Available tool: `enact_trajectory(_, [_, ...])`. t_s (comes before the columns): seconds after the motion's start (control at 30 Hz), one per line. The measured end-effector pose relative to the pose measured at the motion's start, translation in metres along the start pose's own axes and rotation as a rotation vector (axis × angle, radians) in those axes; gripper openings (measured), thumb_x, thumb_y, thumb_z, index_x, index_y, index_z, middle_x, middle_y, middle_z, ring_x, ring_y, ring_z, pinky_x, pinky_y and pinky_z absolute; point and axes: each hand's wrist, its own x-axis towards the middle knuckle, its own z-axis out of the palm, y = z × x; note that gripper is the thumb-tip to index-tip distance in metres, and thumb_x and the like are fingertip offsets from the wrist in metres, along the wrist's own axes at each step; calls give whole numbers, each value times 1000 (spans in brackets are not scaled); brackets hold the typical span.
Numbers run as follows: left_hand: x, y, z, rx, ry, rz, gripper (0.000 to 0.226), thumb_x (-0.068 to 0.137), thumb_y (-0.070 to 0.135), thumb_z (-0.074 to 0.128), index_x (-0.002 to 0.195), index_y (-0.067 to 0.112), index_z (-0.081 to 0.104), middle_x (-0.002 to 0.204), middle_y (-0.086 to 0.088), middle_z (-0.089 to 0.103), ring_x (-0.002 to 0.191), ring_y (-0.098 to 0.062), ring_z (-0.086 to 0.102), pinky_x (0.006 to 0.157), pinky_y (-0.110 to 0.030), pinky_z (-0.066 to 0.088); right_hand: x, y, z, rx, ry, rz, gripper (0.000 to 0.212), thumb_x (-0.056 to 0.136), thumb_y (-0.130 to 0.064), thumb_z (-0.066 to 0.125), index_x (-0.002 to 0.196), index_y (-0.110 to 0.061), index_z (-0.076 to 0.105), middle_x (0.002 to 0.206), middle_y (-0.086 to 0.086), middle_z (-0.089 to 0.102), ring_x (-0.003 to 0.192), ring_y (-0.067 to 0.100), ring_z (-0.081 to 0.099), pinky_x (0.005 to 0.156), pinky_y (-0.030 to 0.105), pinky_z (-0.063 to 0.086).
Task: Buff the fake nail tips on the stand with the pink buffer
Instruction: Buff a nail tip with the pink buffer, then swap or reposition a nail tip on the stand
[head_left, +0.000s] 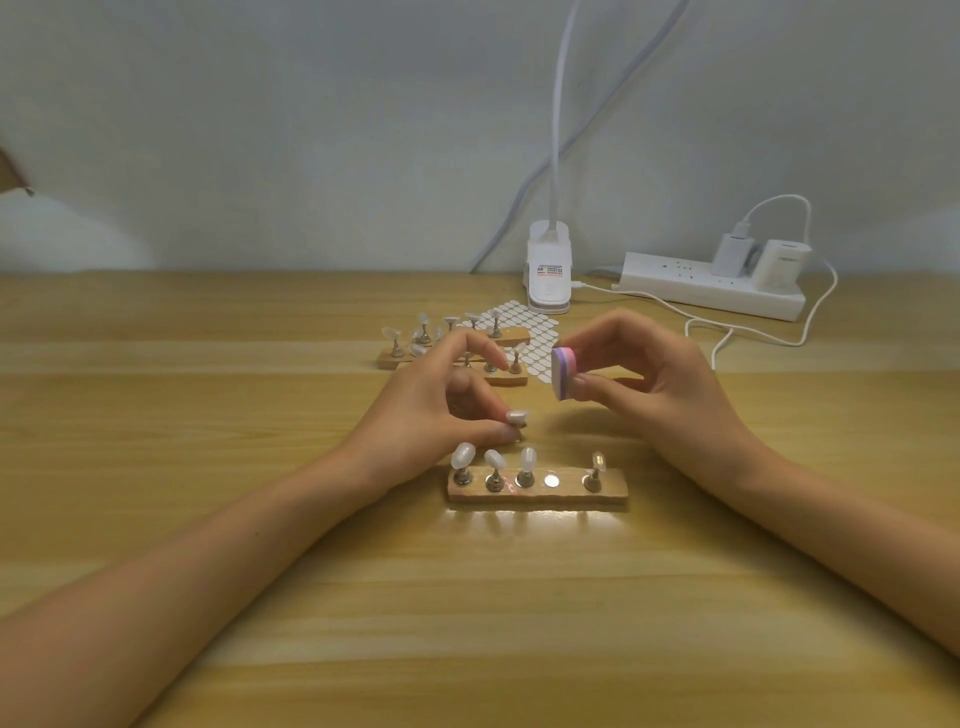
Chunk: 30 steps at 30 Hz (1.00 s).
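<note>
a person's left hand (428, 402) pinches a single metal peg (519, 430) between thumb and curled fingers, holding it just above the wooden table (208, 571) with a pearly nail tip (516, 417) sitting on top of it. the right hand (657, 387) grips the pink buffer (563, 371), a small block with pink and purple layers, between the thumb below and the fingers above; the buffer is raised off the table, just to the right of the held nail tip and not touching it. nearest the camera lies the stand (537, 497), a wooden bar carrying four upright pegs with nail tips (463, 456), three grouped at its left end and one near its right end, with a bare round metal spot (551, 481) between them. behind the left hand sit two more wooden stands (506, 379) with pegs and tips, partly hidden by the fingers. a sheet of small white oval stickers (524, 330) lies beyond them, and at the back edge of the table are a white clip lamp base (549, 270) and a white power strip (711, 288) with chargers plugged in and a white cable (748, 335) trailing across the table.
</note>
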Motion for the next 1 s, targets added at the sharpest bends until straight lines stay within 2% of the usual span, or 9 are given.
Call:
enact_trajectory(0.17, [1,0,-2,35,-32,1,47,81,2,79,113,25,53,87,7,78,80,-5,73,68,-11,50,2,4,-1,37,-30,23,20,85,-12,74,104,-16,69,94,-8,74,93,14,72,77,30,61])
enact_trajectory(0.37, [5,4,-12,39,-168,-35,60,77,2,82,121,29,52,98,7,77,91,-7,73,70,-12,50,2,5,-1,38,-27,21,20,85,-14,74,104,-16,69,94,-8,74,92,12,72,74,27,60])
enact_trajectory(0.53, [7,5,0,95,-131,11,55,72,8,87,115,24,56,83,7,75,81,-6,72,75,-12,52,4,3,2,41,-25,19,27,80,-26,74,104,-13,68,94,-5,74,92,13,72,74,31,61])
enact_trajectory(0.6, [6,4,2,93,-99,22,50,74,7,86,113,23,58,79,4,75,80,-8,73,78,-12,52,4,5,1,45,-24,26,23,82,-19,75,104,-13,68,94,-5,74,92,13,72,72,29,60])
enact_trajectory(0.67, [4,6,-3,28,-76,-1,50,74,6,85,113,22,59,78,0,76,82,-11,75,82,-17,54,4,6,0,56,-20,39,20,86,-9,74,104,-12,68,94,-5,74,91,13,72,72,27,59])
enact_trajectory(0.77, [-1,16,-13,-106,-14,-36,56,70,15,83,119,26,58,83,-2,77,89,-14,75,88,-32,58,4,8,-2,61,-21,50,20,87,-7,73,106,-11,68,95,-2,74,91,14,71,71,26,58])
enact_trajectory(0.83, [-6,30,-16,-147,-13,38,59,69,17,82,122,25,57,85,-2,78,89,-14,75,85,-28,57,4,7,-2,61,-23,49,20,87,-8,73,106,-11,68,96,-2,74,91,14,71,71,27,58])
enact_trajectory(0.9, [-12,46,-11,-118,-68,152,61,70,10,84,124,21,55,85,-1,77,84,-14,75,76,-20,56,4,7,-2,68,-26,45,19,86,-6,73,105,-10,68,98,0,74,91,16,71,72,31,59])
enact_trajectory(1.0, [-21,60,8,124,-116,295,66,72,6,87,125,25,52,81,7,72,75,-8,72,68,-15,52,4,7,-2,90,-18,31,21,86,-1,72,105,-6,66,97,5,72,91,19,71,75,41,61])
